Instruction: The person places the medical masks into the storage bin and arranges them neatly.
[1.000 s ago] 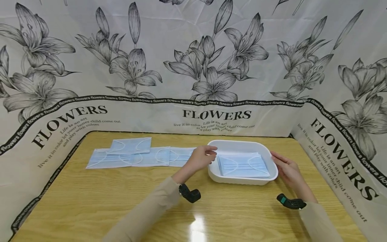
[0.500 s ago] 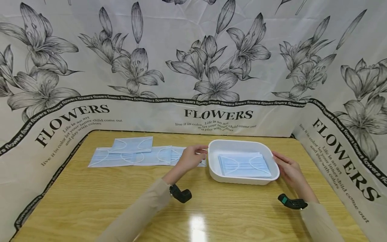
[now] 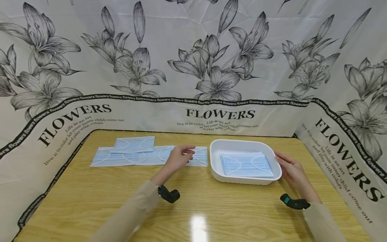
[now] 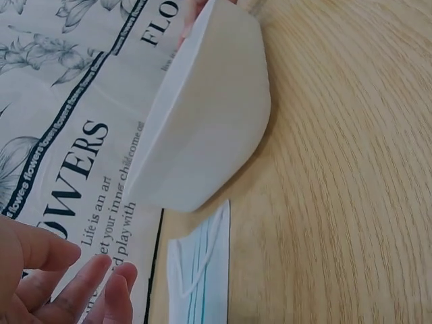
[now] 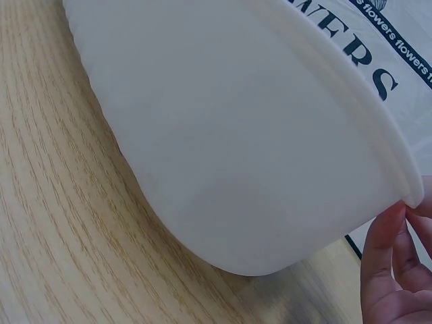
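My left hand (image 3: pixel 178 158) hovers over a row of light-blue face masks, its fingers loosely bent and nothing between them. One mask (image 3: pixel 199 157) at the row's right end shows beside the fingertips, and another mask (image 3: pixel 136 144) overlaps the row at its back left. To the right stands a white plastic tub (image 3: pixel 245 180) holding a small stack of masks (image 3: pixel 246 165), ear loops on top. At the tub's right side, my right hand (image 3: pixel 291 169) pinches the rim between thumb and fingers, as the right wrist view shows at the rim's corner (image 5: pixel 413 196).
The wooden table (image 3: pixel 169 215) runs under everything. A white curtain (image 3: pixel 145 116) with flower prints hangs along its back and both sides. Each wrist wears a black strap, such as the left strap (image 3: pixel 168 194).
My left hand has drawn back leftward from the tub's left rim to over the row of masks. The right hand stays at the tub's right rim.
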Motion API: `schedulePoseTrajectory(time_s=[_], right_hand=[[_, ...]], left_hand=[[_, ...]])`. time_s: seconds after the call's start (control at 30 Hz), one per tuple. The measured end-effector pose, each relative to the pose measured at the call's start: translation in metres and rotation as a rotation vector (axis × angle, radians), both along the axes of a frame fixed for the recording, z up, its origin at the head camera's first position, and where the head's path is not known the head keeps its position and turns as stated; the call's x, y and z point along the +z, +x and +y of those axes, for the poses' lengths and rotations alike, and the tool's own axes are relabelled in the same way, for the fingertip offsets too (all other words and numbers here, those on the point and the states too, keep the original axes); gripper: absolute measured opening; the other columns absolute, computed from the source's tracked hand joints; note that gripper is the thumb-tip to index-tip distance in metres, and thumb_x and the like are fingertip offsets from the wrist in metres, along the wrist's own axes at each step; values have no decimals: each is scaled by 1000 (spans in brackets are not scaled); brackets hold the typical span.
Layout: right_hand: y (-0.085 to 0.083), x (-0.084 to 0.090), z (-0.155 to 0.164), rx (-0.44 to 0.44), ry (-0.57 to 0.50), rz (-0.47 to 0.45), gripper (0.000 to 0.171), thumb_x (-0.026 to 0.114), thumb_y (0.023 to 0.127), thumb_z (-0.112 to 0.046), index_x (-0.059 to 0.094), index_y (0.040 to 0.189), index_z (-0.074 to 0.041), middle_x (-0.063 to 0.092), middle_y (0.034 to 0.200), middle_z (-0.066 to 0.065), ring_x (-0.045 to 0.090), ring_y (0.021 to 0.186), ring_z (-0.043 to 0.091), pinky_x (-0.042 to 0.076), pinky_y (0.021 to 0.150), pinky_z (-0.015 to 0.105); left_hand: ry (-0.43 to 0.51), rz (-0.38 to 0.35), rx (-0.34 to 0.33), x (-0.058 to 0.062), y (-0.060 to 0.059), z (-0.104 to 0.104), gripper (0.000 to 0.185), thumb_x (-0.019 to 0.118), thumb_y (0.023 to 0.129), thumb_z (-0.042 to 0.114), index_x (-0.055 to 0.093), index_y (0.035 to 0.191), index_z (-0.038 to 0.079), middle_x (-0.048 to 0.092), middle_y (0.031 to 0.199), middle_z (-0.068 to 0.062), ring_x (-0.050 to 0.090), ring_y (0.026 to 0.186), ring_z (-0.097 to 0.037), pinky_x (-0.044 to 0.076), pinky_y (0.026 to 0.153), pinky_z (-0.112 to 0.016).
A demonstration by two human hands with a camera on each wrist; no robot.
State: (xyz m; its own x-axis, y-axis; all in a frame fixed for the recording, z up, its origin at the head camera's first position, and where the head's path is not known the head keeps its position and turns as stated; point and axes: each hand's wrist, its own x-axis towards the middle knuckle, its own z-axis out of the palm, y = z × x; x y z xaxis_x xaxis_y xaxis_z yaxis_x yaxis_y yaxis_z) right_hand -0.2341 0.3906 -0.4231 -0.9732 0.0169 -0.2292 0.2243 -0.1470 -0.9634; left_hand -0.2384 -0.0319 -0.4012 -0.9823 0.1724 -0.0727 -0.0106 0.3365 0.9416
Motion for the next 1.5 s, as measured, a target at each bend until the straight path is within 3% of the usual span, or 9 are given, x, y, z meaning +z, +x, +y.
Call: schedulePoseTrajectory(time_s=[0.37, 0.53, 1.07, 1.5], right_hand=[[1, -1, 2, 21, -22, 18, 23, 61, 94, -14, 75, 102, -31, 69, 96, -25, 63, 89, -10, 53, 74, 10], [0, 0, 1, 18, -6, 3, 22, 62, 94, -15, 74, 100, -33, 68, 95, -26, 63, 88, -10, 53, 73, 11], [1, 1, 1, 26, 16, -15, 23, 62, 95, -17, 72, 108, -33, 67, 97, -28, 62, 89, -11, 53, 74, 11], [1, -1, 1, 45, -37, 36, 25, 59, 96, -12, 73, 105, -30, 68, 99, -25, 62, 91, -10, 53, 75, 11]], left_hand=[[-14, 0, 86, -20, 2, -36, 32, 58, 93, 4, 62, 124, 0, 70, 109, -18, 68, 84, -20, 57, 69, -32], [-4, -16, 122, -27, 4, -52, 32, 57, 93, 4, 62, 125, 0, 69, 109, -19, 68, 83, -20, 58, 71, -37], [-76, -7, 192, -40, 6, -99, 32, 55, 95, 4, 61, 125, 0, 69, 109, -21, 69, 87, -25, 58, 72, -34], [-104, 7, 223, -45, 10, -141, 31, 55, 94, 2, 60, 123, -6, 68, 109, -27, 69, 84, -24, 58, 71, -29]])
